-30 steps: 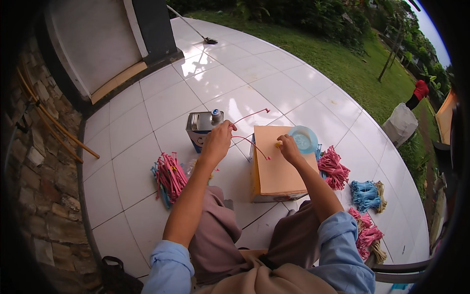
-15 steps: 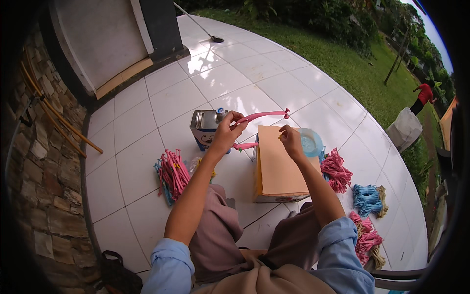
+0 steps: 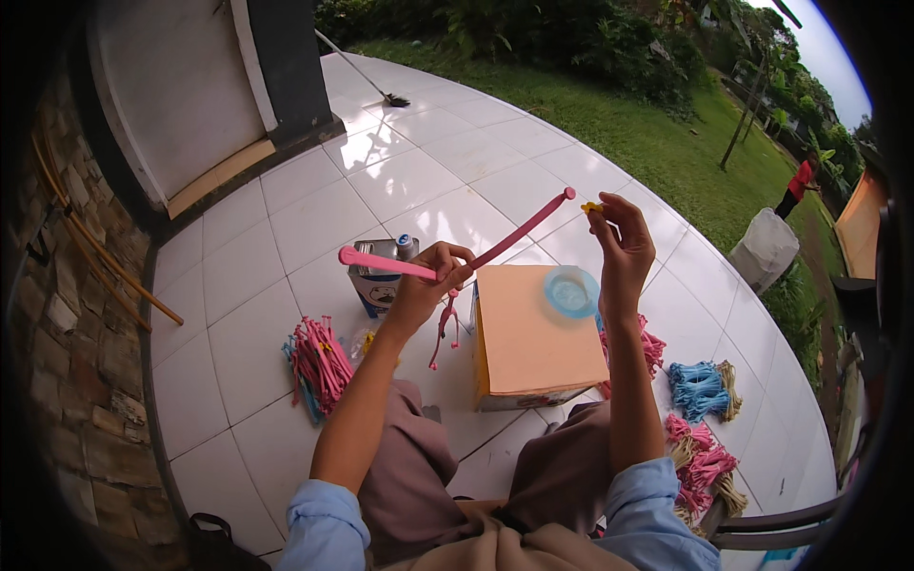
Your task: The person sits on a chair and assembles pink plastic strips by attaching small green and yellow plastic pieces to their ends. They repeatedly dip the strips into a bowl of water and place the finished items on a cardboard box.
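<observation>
My left hand (image 3: 426,290) is closed on pink rubber-like straps (image 3: 524,232). One strap end rises to the upper right, another sticks out to the left, and thinner pink strands hang below the fingers. To the right and slightly higher, my right hand (image 3: 625,252) pinches a small yellow flower-shaped piece (image 3: 592,207) between thumb and fingers. The piece is just right of the raised strap end, apart from it. Below my hands stands a box with a peach-coloured top (image 3: 538,343), bearing a translucent blue dish (image 3: 552,303).
A metal tin (image 3: 372,285) with a blue-capped bottle (image 3: 407,246) stands left of the box. Pink straps (image 3: 324,360) lie by my left forearm. Blue bundles (image 3: 697,390) and pink bundles (image 3: 706,466) lie at right. Farther off are a broom (image 3: 394,99), a white sack (image 3: 764,247) and a person in red (image 3: 803,181).
My right hand has moved from above the box up and right, with the yellow piece now plainly visible. The strap in my left hand now slants upward, and another end shows at left.
</observation>
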The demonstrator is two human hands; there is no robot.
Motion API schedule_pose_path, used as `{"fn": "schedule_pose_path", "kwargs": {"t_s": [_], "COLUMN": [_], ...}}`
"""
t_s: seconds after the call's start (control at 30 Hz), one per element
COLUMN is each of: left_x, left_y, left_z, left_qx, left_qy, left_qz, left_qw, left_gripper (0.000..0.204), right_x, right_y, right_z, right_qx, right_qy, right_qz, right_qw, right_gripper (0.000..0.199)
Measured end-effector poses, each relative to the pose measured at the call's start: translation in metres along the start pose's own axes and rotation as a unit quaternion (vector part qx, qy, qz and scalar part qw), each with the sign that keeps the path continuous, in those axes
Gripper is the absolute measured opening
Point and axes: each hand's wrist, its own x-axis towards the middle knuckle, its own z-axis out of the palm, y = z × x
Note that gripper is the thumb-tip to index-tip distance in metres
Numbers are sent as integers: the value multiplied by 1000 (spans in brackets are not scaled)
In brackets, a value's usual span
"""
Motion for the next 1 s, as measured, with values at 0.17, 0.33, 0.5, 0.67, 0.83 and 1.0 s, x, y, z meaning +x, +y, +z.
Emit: {"fn": "schedule_pose_path", "kwargs": {"t_s": [0.17, 0.33, 0.5, 0.67, 0.83, 1.0], "left_x": [-3, -4, 0, 1, 2, 1], "left_y": [3, 6, 5, 5, 0, 1], "left_z": [-3, 3, 17, 33, 37, 39], "left_qx": [-6, 37, 99, 150, 166, 106], "left_qy": [-16, 29, 107, 109, 95, 92], "left_qz": [-3, -19, -43, -48, -24, -76], "left_qw": [1000, 999, 988, 981, 981, 987], "left_gripper": [33, 37, 43, 47, 47, 48], "right_x": [-7, -11, -21, -27, -25, -15], "right_y": [-13, -20, -17, 11, 22, 16], "right_z": [-1, 1, 12, 18, 16, 7], "right_qx": [97, 119, 14, -76, -73, 97], "right_qy": [-13, -5, -147, -207, -208, -99], "right_qz": [-22, -18, 58, 128, 149, 218], "right_qw": [995, 993, 987, 967, 964, 966], "right_gripper": [14, 13, 11, 18, 14, 15]}}
